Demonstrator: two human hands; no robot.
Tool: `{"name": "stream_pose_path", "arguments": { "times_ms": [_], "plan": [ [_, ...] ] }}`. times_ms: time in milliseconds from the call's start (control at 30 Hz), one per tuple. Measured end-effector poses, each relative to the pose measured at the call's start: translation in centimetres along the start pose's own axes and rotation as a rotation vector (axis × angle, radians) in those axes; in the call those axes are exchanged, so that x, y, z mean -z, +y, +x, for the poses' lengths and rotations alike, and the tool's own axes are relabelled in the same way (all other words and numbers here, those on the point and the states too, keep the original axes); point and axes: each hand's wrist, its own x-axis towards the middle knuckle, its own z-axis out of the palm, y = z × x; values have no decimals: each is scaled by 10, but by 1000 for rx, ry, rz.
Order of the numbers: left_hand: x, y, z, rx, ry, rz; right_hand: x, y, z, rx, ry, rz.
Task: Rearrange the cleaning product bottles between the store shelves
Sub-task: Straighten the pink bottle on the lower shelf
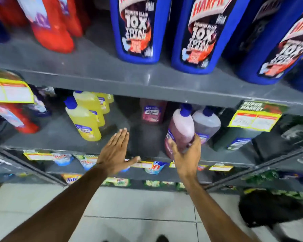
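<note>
My right hand [187,154] grips the lower body of a pink bottle with a blue cap [181,127] at the front of the middle shelf [63,135]. A greyish-purple bottle [206,124] stands just right of it, touching. My left hand [116,151] hovers flat with fingers apart over a bare gap in the middle shelf, holding nothing. Yellow bottles with blue caps [84,117] stand in a row left of the gap. A dark pink bottle [153,111] sits at the back of the gap.
Large blue bottles [138,28] and red bottles [51,25] fill the upper shelf [94,67]. Dark green bottles [234,138] stand at the right of the middle shelf. Yellow price tags [252,118] hang from shelf edges. Pouches [63,158] line the lower shelves. A black bag [269,208] lies on the tiled floor.
</note>
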Motion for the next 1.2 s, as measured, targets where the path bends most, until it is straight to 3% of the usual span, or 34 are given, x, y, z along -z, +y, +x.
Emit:
{"name": "stream_pose_path", "arguments": {
  "times_ms": [333,533,700,967,1200],
  "plan": [
    [-42,-17,17,21,-46,17,-19,19,-3,31,96,12],
    [-42,-15,16,25,-14,6,-42,9,5,105,-146,49],
    [-42,-15,15,19,14,-44,-65,6,10,291,-310,-88],
    [-48,-18,17,15,9,-59,-72,11,14,-1,-244,153],
    [-52,-19,17,21,9,-67,-65,15,26,13,-398,201]
  ]
}}
